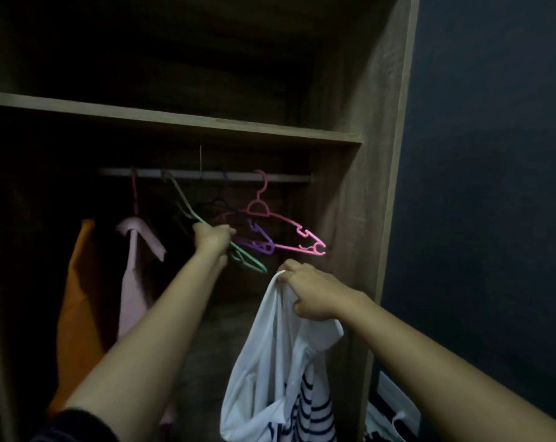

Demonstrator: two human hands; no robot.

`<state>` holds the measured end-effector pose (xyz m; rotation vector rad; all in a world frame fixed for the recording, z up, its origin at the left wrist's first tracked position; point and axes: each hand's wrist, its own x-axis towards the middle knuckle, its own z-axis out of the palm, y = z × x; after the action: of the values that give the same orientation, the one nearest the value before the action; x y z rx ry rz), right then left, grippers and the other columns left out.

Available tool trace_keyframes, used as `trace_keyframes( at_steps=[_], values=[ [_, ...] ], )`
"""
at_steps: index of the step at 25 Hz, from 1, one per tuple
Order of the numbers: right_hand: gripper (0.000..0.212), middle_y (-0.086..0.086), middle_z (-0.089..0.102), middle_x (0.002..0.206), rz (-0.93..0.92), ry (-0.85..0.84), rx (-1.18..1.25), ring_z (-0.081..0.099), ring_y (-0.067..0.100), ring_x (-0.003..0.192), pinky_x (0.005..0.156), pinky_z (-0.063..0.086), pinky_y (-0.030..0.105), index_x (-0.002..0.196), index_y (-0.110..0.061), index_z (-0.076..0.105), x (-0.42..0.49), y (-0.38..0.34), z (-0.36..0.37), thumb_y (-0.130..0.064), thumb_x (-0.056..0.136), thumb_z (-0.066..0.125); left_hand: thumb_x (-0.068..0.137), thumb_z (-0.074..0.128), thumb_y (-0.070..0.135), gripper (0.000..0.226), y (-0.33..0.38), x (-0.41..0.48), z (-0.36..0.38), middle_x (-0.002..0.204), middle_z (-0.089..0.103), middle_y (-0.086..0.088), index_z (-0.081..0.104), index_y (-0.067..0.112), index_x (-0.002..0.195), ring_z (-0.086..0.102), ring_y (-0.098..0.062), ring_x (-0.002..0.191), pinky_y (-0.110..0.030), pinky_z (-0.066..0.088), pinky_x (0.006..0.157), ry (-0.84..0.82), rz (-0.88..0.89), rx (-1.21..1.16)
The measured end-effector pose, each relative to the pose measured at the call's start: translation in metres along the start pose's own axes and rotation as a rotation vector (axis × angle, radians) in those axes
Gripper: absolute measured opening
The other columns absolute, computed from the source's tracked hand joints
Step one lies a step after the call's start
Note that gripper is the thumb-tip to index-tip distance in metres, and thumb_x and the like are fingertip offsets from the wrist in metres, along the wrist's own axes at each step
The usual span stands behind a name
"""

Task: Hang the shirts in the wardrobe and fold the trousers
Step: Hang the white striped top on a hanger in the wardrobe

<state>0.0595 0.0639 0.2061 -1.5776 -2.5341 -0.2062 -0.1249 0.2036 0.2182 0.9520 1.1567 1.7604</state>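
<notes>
Inside the open wardrobe, my left hand reaches up and grips a green hanger that tilts down from the metal rail. A purple hanger and a pink hanger hang just to its right on the same rail. My right hand holds a white shirt with dark stripes by its upper edge, below the pink hanger; the shirt drops out of the bottom of the frame.
An orange garment and a pale pink shirt hang at the left of the rail. A wooden shelf runs above the rail. The wardrobe's side panel and a dark wall stand to the right.
</notes>
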Motion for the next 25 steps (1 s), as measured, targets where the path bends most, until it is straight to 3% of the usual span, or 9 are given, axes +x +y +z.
trace_keyframes(
  at_steps=[4,5,8,13,15,18,20,22,25],
  values=[
    [0.046,0.003,0.036,0.131,0.018,-0.053,0.059,0.045,0.029,0.115,0.093,0.046,0.044,0.123,-0.012,0.05,0.01,0.004,0.033,-0.005,0.078,0.053,0.089,0.04,-0.007,0.028,-0.044,-0.101,-0.041,0.086,0.051,-0.012,0.032,0.014,0.106,0.05,-0.016,0.061,-0.022,0.044,0.054,-0.013,-0.082,0.09],
    [0.047,0.003,0.036,0.131,0.022,-0.052,0.086,0.045,0.03,0.116,0.095,0.045,0.042,0.124,-0.012,0.05,0.012,0.005,0.039,-0.005,0.078,0.052,0.09,0.038,-0.001,0.02,-0.049,-0.119,-0.056,0.088,0.051,-0.015,0.036,0.013,0.104,0.05,-0.019,0.06,-0.022,0.04,0.05,0.0,-0.081,0.232],
    [0.047,0.002,0.037,0.132,0.023,0.009,0.156,0.045,0.029,0.117,0.096,0.044,0.043,0.126,-0.013,0.051,0.014,0.003,0.053,-0.004,0.079,0.049,0.095,0.042,0.023,0.017,-0.048,-0.161,-0.107,0.092,0.06,-0.019,0.05,0.009,0.098,0.058,-0.033,0.083,-0.03,0.036,0.064,-0.011,0.028,0.825],
    [0.05,-0.001,0.036,0.139,-0.032,0.069,0.214,0.041,0.026,0.119,0.09,0.047,0.039,0.13,-0.014,0.046,0.0,-0.014,0.074,-0.005,0.081,0.054,0.093,0.04,0.036,0.033,-0.032,-0.232,-0.197,0.074,0.067,-0.014,0.058,0.009,0.092,0.066,-0.034,0.068,-0.033,0.048,0.055,-0.051,0.709,1.348],
    [0.051,0.0,0.035,0.139,-0.033,0.062,0.226,0.04,0.027,0.119,0.087,0.045,0.038,0.13,-0.014,0.045,-0.005,-0.017,0.078,-0.004,0.081,0.054,0.09,0.044,0.032,0.035,-0.019,-0.255,-0.224,0.072,0.07,-0.011,0.065,0.006,0.1,0.068,-0.025,0.062,-0.027,0.047,0.052,-0.021,0.8,1.301],
    [0.051,-0.002,0.034,0.141,-0.039,0.087,0.228,0.039,0.028,0.119,0.087,0.045,0.04,0.13,-0.015,0.043,-0.014,-0.016,0.08,-0.002,0.081,0.052,0.09,0.058,0.023,0.025,-0.002,-0.3,-0.244,0.07,0.069,0.006,0.065,0.013,0.112,0.065,-0.002,0.06,-0.013,0.049,0.057,-0.036,0.688,1.065],
    [0.051,-0.004,0.033,0.142,-0.068,0.115,0.211,0.039,0.027,0.119,0.086,0.046,0.041,0.129,-0.016,0.044,-0.023,-0.015,0.08,-0.001,0.081,0.052,0.088,0.062,0.026,0.02,-0.001,-0.327,-0.251,0.057,0.066,0.01,0.063,0.026,0.109,0.066,-0.002,0.051,-0.018,0.054,0.052,-0.097,0.562,0.941],
    [0.05,-0.007,0.033,0.142,-0.081,0.133,0.199,0.039,0.027,0.118,0.083,0.046,0.039,0.127,-0.019,0.045,-0.034,-0.015,0.075,-0.003,0.08,0.053,0.085,0.063,0.041,0.02,-0.003,-0.345,-0.254,0.062,0.068,0.008,0.061,0.043,0.105,0.066,-0.006,0.048,-0.024,0.055,0.05,-0.167,0.521,0.887],
    [0.057,-0.009,0.033,0.142,-0.19,0.104,0.141,0.039,0.026,0.119,0.083,0.047,0.038,0.129,-0.02,0.044,-0.053,-0.028,0.061,-0.01,0.076,0.062,0.088,0.059,0.036,0.018,-0.014,-0.35,-0.248,0.069,0.071,0.005,0.063,0.038,0.105,0.066,-0.002,0.051,-0.024,0.055,0.053,-0.234,0.536,0.913]
  ],
)
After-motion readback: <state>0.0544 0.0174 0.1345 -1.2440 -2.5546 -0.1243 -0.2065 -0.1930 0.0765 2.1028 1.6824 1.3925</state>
